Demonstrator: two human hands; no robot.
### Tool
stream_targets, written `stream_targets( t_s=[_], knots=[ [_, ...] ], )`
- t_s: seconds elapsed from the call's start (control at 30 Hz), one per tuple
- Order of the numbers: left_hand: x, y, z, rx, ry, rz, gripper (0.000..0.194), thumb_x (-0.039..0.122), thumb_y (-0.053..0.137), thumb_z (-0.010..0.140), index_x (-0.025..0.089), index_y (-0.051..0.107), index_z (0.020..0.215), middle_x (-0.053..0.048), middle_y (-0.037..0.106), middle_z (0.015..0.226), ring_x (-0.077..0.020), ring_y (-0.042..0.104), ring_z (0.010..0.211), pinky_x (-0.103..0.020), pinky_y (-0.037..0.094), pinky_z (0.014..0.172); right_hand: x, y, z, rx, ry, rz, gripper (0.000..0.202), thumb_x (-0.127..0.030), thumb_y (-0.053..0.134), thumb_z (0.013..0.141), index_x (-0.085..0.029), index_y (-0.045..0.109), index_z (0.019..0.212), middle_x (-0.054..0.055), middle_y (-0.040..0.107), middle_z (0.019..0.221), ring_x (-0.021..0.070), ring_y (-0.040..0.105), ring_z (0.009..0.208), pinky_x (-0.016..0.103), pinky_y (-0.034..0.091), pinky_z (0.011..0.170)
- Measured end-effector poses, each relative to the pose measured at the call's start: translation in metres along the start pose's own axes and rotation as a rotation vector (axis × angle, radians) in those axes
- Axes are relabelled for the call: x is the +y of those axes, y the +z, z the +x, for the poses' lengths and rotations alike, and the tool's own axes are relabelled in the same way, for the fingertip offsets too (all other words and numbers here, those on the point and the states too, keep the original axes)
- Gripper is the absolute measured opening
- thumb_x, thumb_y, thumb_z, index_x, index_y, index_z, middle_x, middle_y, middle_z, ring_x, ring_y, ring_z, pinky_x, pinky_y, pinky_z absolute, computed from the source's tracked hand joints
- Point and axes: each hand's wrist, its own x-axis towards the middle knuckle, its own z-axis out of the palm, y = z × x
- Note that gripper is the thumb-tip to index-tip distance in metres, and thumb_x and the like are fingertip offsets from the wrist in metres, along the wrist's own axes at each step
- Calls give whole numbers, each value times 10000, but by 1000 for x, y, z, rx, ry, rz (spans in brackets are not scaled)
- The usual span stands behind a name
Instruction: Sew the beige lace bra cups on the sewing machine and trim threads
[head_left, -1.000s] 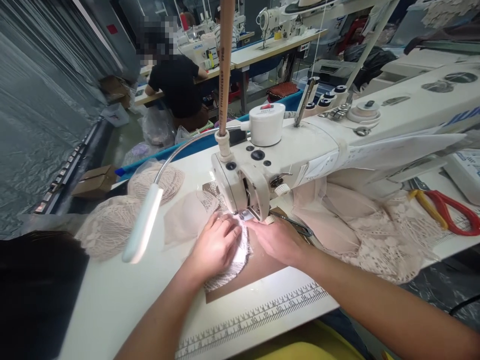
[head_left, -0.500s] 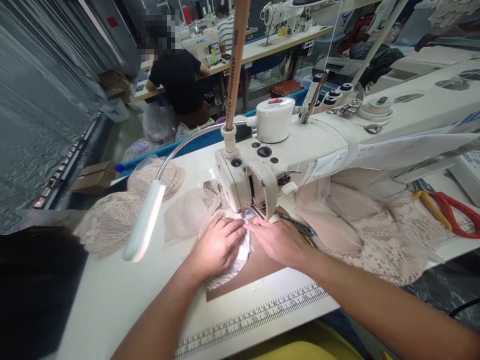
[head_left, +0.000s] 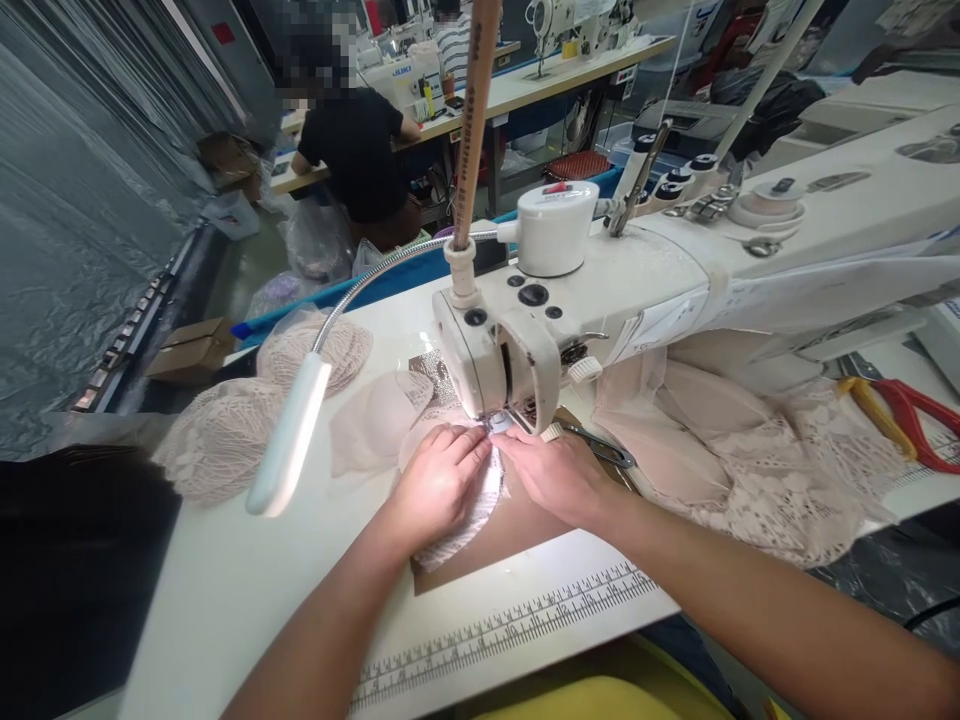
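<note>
Both hands are at the needle area of a white sewing machine (head_left: 491, 360). My left hand (head_left: 442, 478) lies palm down on a pale lace-edged fabric piece (head_left: 469, 525), its fingers close together and pressing the cloth. Just right of the needle, my right hand (head_left: 551, 475) has its fingers together at the fabric's edge; their tips are partly hidden under the machine head. Beneath the fabric is a brown plate (head_left: 525, 535) set in the white table (head_left: 217, 600). A lit lamp (head_left: 292, 435) on a bendy neck hangs left of my left hand.
Beige lace cups (head_left: 221, 435) lie at the left, more lace garments (head_left: 750, 460) at the right. Red-handled scissors (head_left: 919, 420) rest beyond those. Metal snips (head_left: 604, 447) lie behind my right hand. A printed ruler (head_left: 525, 630) runs along the front edge. A person (head_left: 352, 150) sits farther back.
The fabric piece has moved forward a little under the machine head, and less of it shows in front of my left hand. The view has shifted slightly.
</note>
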Motion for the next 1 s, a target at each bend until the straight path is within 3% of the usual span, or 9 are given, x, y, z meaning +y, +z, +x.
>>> stream_targets(
  t_s=[0.5,0.73,1.0],
  knots=[
    [-7,1,0,-9,9,20,361,136,444,900,127,526,1252,-125,599,1246,-269,511,1109,-464,448,929,4,2,-2,54,-63,36,349,-106,426,861,-228,661,1089,38,668,860,155,551,719,263,361,603],
    [-10,-2,2,-30,-45,50,329,205,426,930,127,556,1221,-123,605,1239,-276,524,1090,-469,426,949,3,1,0,-3,-45,2,361,-131,416,869,-239,658,1113,53,675,881,182,581,778,284,362,624],
    [-7,-9,-3,-89,-89,101,391,318,453,911,122,557,1232,-168,554,1280,-343,476,1171,-525,380,970,6,5,-2,70,-36,82,372,-110,421,854,-225,655,1119,64,657,861,175,570,773,267,381,644]
  ],
)
